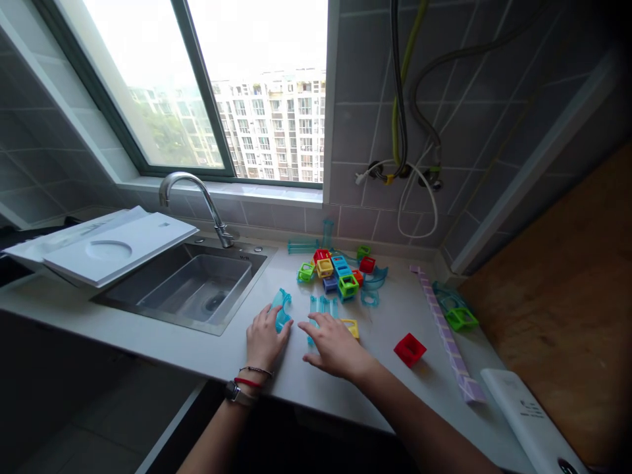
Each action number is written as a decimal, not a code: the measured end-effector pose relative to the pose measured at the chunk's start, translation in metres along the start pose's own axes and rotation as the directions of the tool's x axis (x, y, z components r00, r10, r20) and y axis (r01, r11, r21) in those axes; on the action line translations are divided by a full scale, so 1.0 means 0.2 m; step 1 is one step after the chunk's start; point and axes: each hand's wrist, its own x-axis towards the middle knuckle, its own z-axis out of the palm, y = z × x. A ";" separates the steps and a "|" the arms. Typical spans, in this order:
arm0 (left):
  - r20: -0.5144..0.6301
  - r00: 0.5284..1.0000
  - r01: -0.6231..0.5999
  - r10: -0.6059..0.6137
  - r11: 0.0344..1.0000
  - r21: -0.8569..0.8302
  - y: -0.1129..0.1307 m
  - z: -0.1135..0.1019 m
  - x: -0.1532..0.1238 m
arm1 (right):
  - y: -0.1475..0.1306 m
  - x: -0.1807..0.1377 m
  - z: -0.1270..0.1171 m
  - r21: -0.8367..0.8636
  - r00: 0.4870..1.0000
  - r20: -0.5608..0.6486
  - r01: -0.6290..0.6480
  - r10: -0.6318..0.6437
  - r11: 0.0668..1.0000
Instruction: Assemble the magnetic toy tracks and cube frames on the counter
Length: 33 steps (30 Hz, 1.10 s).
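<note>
From my end, the curved translucent turquoise plastic piece point(282, 308) looks smooth and glossy, and so does the ribbed translucent turquoise plastic track point(322, 305). The yellow square plastic frame point(351, 327) and the red square plastic frame point(409, 349) read as opaque, with a slight shine. I see a pale matt countertop point(385, 322), a brushed stainless steel sink point(162, 273), a polished curved metal tap point(190, 183), glazed grey wall tiles point(360, 131) and a matt brown wooden board point(567, 296).
</note>
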 end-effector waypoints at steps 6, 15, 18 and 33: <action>0.078 0.994 -0.075 0.076 0.997 -0.022 -0.20 0.00 0.26 | 0.10 0.10 0.17 -0.083 0.998 0.046 -0.035 0.038 0.996; -0.077 0.968 -0.249 0.239 0.876 -0.413 0.01 -0.08 0.18 | 0.14 0.04 -0.02 -0.055 0.993 -0.115 -0.042 0.035 0.998; 0.093 0.961 -0.167 0.259 0.819 -0.549 0.12 -0.03 0.17 | 0.20 0.00 -0.05 -0.150 0.991 -0.088 -0.111 0.099 0.982; 0.452 0.885 0.184 0.112 0.807 -0.561 0.22 0.02 0.48 | 0.31 -0.09 0.07 -0.061 0.993 -0.081 -0.095 0.090 0.994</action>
